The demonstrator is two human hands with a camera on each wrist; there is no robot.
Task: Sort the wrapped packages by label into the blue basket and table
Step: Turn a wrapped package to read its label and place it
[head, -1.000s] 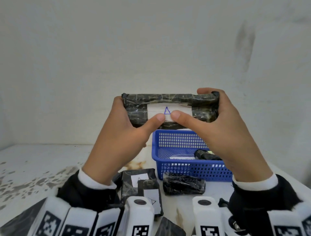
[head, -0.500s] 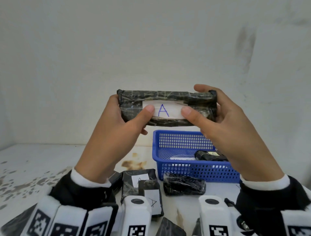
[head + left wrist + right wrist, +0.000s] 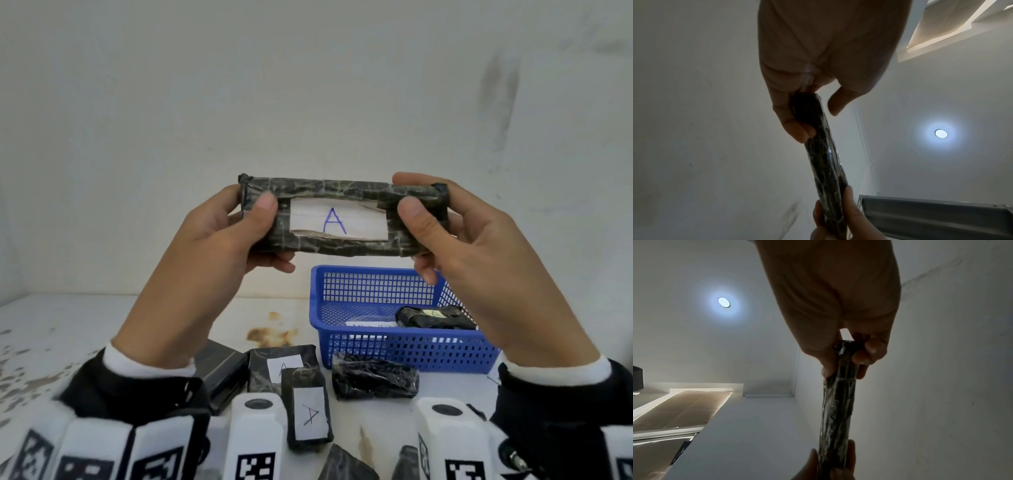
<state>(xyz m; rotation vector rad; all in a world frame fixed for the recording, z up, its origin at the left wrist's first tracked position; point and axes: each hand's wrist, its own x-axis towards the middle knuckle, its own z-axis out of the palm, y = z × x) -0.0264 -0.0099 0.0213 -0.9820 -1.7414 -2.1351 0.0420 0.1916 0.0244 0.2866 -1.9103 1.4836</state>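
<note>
A long dark wrapped package (image 3: 342,192) with a white label reading "A" (image 3: 334,221) is held level in the air above the blue basket (image 3: 404,349). My left hand (image 3: 219,240) grips its left end, thumb on the front. My right hand (image 3: 455,236) grips its right end the same way. In the left wrist view the package (image 3: 824,155) runs edge-on from my left hand (image 3: 797,116). The right wrist view shows the package (image 3: 838,402) edge-on below my right hand (image 3: 842,360). One wrapped package (image 3: 435,318) lies inside the basket.
On the white table (image 3: 85,329) in front of the basket lie several dark packages: one labelled "A" (image 3: 308,411), another labelled one (image 3: 281,366) behind it, an unlabelled-side one (image 3: 375,378), and a dark one (image 3: 219,373) at the left. A wall stands close behind.
Both thumbs have slid outward off the label, so the whole "A" now shows. The package has tilted to face me and sits a little higher.
</note>
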